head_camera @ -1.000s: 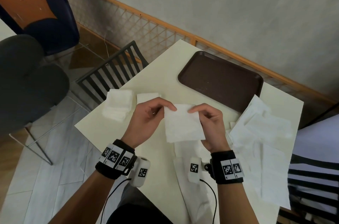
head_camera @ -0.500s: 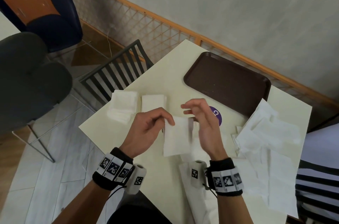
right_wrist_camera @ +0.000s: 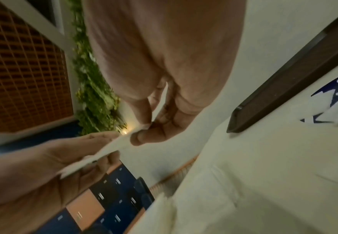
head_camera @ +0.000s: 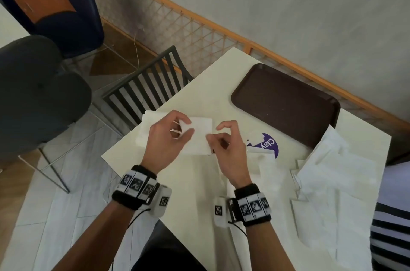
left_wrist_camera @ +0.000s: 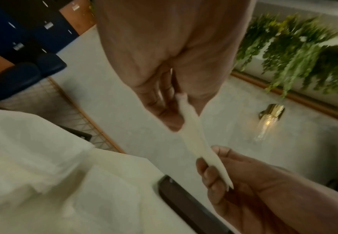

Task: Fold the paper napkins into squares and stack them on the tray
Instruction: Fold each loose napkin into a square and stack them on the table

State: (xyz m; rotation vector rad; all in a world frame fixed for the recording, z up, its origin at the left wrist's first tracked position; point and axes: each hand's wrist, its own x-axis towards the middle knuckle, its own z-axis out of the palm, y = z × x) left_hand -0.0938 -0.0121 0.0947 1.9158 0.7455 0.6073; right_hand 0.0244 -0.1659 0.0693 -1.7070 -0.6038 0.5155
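- I am pinching one side of the napkin (head_camera: 198, 135) between thumb and fingers of my left hand (head_camera: 165, 146), keeping it lifted off the desk (head_camera: 199, 182) so the layers are hanging free.
- My right hand (head_camera: 226, 151) is pinching the opposite side, thumb on top; I judge I am closing a fold and lining up edges.
- Beyond my left hand, already folded squares (head_camera: 147, 131) are waiting on the desk, not yet on the tray.
- Out past my right hand, the brown tray (head_camera: 286, 104) is sitting with nothing in it.
- Further to the right of my right hand, unfolded napkins (head_camera: 328, 182) are lying loose, partly covering a purple sticker (head_camera: 269, 145).
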